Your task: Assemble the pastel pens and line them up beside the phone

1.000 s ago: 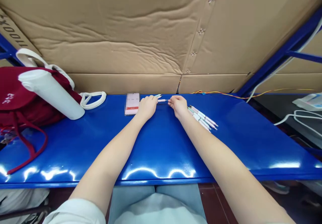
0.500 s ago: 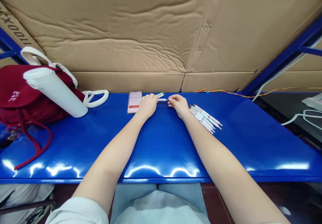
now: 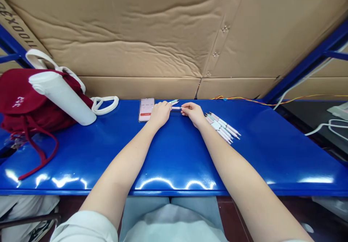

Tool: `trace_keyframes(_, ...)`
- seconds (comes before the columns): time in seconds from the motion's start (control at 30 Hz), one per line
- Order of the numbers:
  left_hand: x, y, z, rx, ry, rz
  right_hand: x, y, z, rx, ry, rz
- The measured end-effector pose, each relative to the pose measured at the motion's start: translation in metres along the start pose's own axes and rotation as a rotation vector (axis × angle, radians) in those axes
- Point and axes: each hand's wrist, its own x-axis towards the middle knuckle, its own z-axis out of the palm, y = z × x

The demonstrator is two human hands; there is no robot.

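Observation:
A slim pale pen [image 3: 176, 108] lies level between my two hands, over the back middle of the blue table. Its left end is in the closed fingers of my left hand [image 3: 161, 114]. At its right end, the thumb and fingertips of my right hand [image 3: 192, 112] pinch the tip; any small part there is too tiny to make out. Just behind my left hand lie a few more pens [image 3: 174, 101], partly hidden by it. A pile of white, pink and green pens [image 3: 223, 127] rests to the right of my right hand, beside the wrist.
A phone [image 3: 146, 108] with a lit timer screen lies left of my left hand. Farther left, a white bottle [image 3: 63, 97] leans on a red bag [image 3: 16, 93]. Cardboard [image 3: 136, 53] walls off the back of the blue table [image 3: 114, 144]. Wires [image 3: 239, 98] run along the back right.
The whole view has shifted very slightly. Both hands keep their hold on the pen, with the right fingertips still at its right end.

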Motion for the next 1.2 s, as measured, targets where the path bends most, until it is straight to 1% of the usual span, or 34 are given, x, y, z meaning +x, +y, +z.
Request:
trace_keyframes(0.4,-0.0016,0.001,-0.0015,-0.024,0.004,0.008,0.0018,0.0047,-0.0019,-0.158,-0.044,-0.059)
trace_keyframes(0.7,-0.0012,-0.0015,-0.0011,-0.051,0.019,0.021,0.0019,0.0033,-0.0035,-0.296,-0.073,-0.086)
trace_keyframes(1.0,-0.002,0.0002,-0.0012,-0.057,0.033,0.03,0.0036,0.0043,-0.0051,-0.305,-0.16,-0.077)
trace_keyframes(1.2,-0.0019,0.0016,-0.0012,-0.052,0.033,0.046,0.0,-0.0002,-0.0053,-0.305,-0.159,-0.07)
